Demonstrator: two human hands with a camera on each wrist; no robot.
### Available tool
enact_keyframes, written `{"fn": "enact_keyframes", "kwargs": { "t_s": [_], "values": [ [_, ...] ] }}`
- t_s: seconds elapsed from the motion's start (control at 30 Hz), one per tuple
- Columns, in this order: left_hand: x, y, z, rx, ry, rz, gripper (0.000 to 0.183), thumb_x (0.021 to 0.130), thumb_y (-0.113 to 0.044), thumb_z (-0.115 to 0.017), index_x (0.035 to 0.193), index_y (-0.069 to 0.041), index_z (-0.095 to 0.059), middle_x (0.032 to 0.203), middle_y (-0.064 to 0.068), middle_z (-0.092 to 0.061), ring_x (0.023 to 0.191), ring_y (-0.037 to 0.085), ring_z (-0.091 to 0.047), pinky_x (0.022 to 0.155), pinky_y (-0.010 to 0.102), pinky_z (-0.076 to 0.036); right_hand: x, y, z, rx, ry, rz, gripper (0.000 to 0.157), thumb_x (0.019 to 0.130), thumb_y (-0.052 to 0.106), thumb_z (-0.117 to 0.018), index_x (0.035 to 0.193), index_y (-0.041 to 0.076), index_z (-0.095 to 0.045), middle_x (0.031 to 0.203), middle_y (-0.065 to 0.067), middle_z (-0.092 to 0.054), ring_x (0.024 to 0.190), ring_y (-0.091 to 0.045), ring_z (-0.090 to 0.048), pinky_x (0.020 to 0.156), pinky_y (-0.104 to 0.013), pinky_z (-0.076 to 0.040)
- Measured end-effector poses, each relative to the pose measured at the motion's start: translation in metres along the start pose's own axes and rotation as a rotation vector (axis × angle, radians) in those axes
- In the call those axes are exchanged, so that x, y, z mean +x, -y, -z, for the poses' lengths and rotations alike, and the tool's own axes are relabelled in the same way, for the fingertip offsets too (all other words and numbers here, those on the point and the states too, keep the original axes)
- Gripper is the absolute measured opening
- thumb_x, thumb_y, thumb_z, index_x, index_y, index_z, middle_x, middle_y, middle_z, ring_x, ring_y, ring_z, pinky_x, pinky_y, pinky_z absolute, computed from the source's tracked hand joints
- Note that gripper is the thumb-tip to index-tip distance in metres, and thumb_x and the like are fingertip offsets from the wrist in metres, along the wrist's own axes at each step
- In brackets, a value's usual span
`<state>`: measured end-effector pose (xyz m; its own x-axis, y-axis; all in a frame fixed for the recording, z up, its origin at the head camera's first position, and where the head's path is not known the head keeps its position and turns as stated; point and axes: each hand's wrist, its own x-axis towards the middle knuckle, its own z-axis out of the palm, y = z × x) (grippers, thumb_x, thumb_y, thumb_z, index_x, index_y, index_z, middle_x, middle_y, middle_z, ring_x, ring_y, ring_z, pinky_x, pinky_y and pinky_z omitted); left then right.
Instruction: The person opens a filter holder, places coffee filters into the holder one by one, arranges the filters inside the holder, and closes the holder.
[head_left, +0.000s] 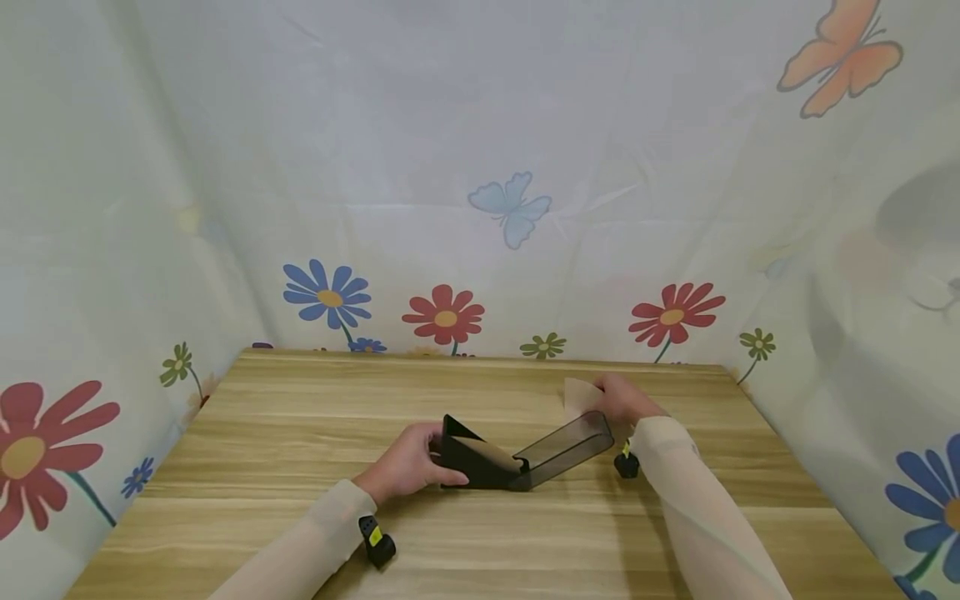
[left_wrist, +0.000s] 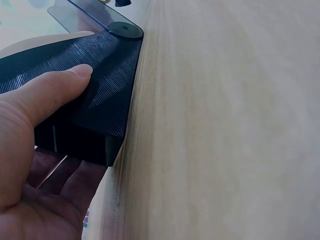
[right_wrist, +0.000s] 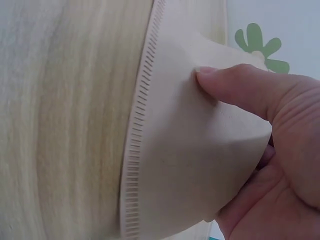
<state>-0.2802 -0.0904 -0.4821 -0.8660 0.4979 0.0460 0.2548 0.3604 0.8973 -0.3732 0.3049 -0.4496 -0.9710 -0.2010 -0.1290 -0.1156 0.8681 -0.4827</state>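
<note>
My left hand (head_left: 408, 462) grips a black ribbed coffee filter holder (head_left: 476, 468) near the table's middle, thumb on the near side and fingers behind. Its clear smoky lid (head_left: 566, 450) is swung open to the right on a round hinge. Inside the holder, a tan paper edge (head_left: 483, 450) shows above the black wall. Beyond the lid, my right hand (head_left: 624, 400) pinches a beige paper coffee filter (right_wrist: 180, 145) by thumb and fingers. A crimped seam runs along one edge of that filter in the right wrist view. The fingers behind it are partly hidden.
Both arms reach over a wood-grain table (head_left: 300, 400). A white curtain (head_left: 375, 150) printed with flowers and butterflies hangs behind the table and along both sides. Black wrist devices with yellow marks are strapped at each sleeve cuff.
</note>
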Motion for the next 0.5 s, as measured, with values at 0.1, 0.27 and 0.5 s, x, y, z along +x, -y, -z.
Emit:
{"fn": "enact_keyframes", "kwargs": {
  "t_s": [0.1,0.27,0.5],
  "values": [
    [0.001,0.001,0.0,0.006,0.002,-0.004,0.039,0.076,-0.027,-0.092,0.109,-0.019,-0.073,0.099,0.0,-0.074,0.081,0.016,-0.065,0.066,0.031,-0.054,0.001,-0.004,0.002,0.024,0.007,0.014,0.02,0.088,0.024,-0.081,0.092,0.006,-0.073,0.077,-0.003,-0.064,0.07,-0.017,-0.053,0.065,-0.032,-0.044],
    [0.001,0.001,0.0,0.031,0.002,-0.014,0.039,0.077,-0.029,-0.092,0.11,-0.021,-0.073,0.101,-0.002,-0.075,0.083,0.015,-0.065,0.069,0.03,-0.054,-0.003,0.0,0.012,0.094,0.01,-0.008,0.023,0.087,0.031,-0.082,0.089,0.009,-0.073,0.078,-0.001,-0.064,0.072,-0.018,-0.053,0.064,-0.031,-0.044],
    [0.0,0.001,0.001,0.021,0.005,0.003,0.039,0.077,-0.03,-0.092,0.11,-0.021,-0.072,0.1,-0.002,-0.075,0.082,0.015,-0.065,0.067,0.03,-0.054,-0.013,0.01,0.028,0.211,0.025,0.013,0.046,0.088,0.028,-0.08,0.062,0.015,-0.044,0.056,0.005,-0.033,0.054,-0.014,-0.032,0.054,-0.03,-0.031]
  ]
}}
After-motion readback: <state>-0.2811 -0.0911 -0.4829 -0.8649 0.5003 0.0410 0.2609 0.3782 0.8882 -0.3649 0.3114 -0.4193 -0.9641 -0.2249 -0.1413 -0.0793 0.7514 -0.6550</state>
